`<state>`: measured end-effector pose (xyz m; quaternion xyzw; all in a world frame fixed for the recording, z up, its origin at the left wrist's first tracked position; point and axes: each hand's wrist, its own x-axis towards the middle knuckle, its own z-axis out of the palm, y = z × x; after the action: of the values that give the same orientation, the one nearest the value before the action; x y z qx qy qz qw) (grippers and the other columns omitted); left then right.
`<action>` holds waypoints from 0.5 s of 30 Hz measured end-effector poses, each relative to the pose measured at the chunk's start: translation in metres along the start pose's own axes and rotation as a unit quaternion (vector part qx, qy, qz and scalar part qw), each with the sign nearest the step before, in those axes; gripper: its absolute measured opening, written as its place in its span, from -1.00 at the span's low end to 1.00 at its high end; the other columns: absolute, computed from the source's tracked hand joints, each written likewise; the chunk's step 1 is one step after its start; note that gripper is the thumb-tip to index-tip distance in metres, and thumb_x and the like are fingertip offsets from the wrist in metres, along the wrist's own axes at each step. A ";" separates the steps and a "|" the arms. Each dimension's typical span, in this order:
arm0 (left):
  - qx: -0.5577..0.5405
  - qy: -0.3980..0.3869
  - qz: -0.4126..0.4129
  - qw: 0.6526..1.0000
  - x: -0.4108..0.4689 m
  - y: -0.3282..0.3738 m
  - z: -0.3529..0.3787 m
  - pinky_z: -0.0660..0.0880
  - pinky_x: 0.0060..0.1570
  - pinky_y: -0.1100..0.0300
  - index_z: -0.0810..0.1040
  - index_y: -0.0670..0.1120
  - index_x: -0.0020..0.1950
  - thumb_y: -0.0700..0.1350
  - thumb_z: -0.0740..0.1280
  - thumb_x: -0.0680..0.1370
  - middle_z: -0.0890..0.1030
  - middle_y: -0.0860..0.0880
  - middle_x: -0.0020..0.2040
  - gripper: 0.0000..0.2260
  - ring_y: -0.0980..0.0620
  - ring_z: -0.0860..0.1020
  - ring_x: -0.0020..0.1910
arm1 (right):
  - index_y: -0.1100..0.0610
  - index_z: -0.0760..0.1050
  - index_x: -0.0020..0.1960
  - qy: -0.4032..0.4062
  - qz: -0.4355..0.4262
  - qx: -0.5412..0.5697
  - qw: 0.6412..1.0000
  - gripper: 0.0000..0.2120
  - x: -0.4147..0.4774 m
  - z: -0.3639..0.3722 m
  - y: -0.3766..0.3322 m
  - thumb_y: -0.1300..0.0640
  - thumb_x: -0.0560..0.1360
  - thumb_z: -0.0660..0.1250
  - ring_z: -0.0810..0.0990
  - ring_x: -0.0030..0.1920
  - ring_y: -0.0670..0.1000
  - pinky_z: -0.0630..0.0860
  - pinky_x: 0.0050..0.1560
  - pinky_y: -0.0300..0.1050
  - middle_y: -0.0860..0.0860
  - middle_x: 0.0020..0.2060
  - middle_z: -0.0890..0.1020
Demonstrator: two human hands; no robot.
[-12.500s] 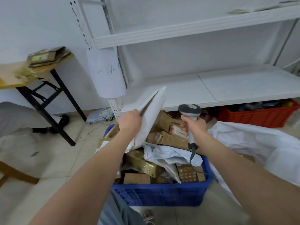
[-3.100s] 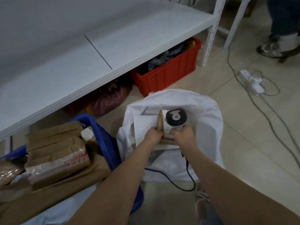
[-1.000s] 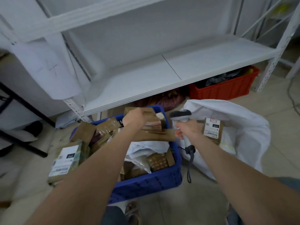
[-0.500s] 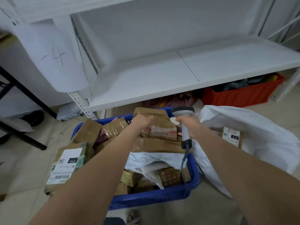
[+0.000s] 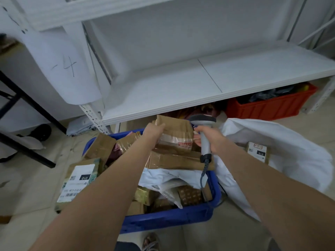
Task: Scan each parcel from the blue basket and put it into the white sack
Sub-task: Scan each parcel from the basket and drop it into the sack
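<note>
From the head camera, the left hand (image 5: 154,132) curls its fingers round the upper left corner of a brown taped parcel (image 5: 176,137), thumb side hidden behind the cardboard. The parcel stands tilted up at the far end of the blue basket (image 5: 163,217), above a long flat carton (image 5: 177,161); whether the two touch cannot be told. The right hand (image 5: 212,140) is wrapped tight round the handle of a grey barcode scanner (image 5: 204,120), whose head sits just beside the parcel's upper right corner, and the scanner's cable (image 5: 203,178) hangs down over the basket's contents. The basket is heaped with more brown packages and a pale plastic mailer (image 5: 168,176), and a labelled box (image 5: 79,180) marked 010 leans at its left edge. The white sack (image 5: 281,138) lies open just to the right of the basket, touching its side, with one labelled package (image 5: 257,152) showing inside. Behind the basket runs a white shelf (image 5: 181,84), a red crate (image 5: 268,105) stands beneath it on the right, and a sheet of paper (image 5: 63,69) with a handwritten 4 hangs from the shelf post on the left.
</note>
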<state>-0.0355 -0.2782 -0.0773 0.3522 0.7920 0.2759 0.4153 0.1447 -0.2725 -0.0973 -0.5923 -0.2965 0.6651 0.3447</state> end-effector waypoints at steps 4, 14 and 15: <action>-0.151 0.011 0.023 0.988 -0.038 -0.004 -0.031 0.38 -0.26 0.07 0.46 -0.11 -0.15 -0.23 0.40 0.46 0.47 -0.14 -0.21 -0.88 -0.03 0.40 -0.34 | 0.32 0.44 0.30 -0.015 -0.001 0.044 0.999 -0.65 -0.049 -0.003 -0.005 0.16 0.58 0.29 0.61 0.14 0.21 0.56 0.12 -0.06 0.29 0.16 0.59; 0.119 0.007 0.397 0.910 -0.110 -0.041 -0.084 0.50 0.20 -0.01 0.14 0.11 0.52 -0.15 0.54 0.36 0.37 -0.02 0.37 -0.14 -0.05 0.46 0.28 | 0.19 0.46 0.24 -0.049 0.017 0.214 0.976 -0.45 -0.121 -0.008 0.007 -0.13 0.42 0.46 0.65 -0.06 0.18 0.66 -0.21 0.12 0.20 0.01 0.64; 0.168 0.024 0.403 0.899 -0.113 -0.043 -0.086 0.49 0.22 -0.05 0.08 0.16 0.53 -0.12 0.53 0.37 0.35 -0.05 0.39 -0.12 -0.07 0.47 0.28 | 0.19 0.49 0.18 -0.051 0.012 0.209 0.977 -0.48 -0.123 -0.007 0.009 -0.15 0.41 0.46 0.65 -0.05 0.16 0.66 -0.14 0.12 0.18 -0.03 0.65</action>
<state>-0.0770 -0.4050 -0.0133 0.6989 0.6267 0.2911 0.1845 0.1585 -0.3776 -0.0340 -0.4763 -0.1613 0.7457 0.4370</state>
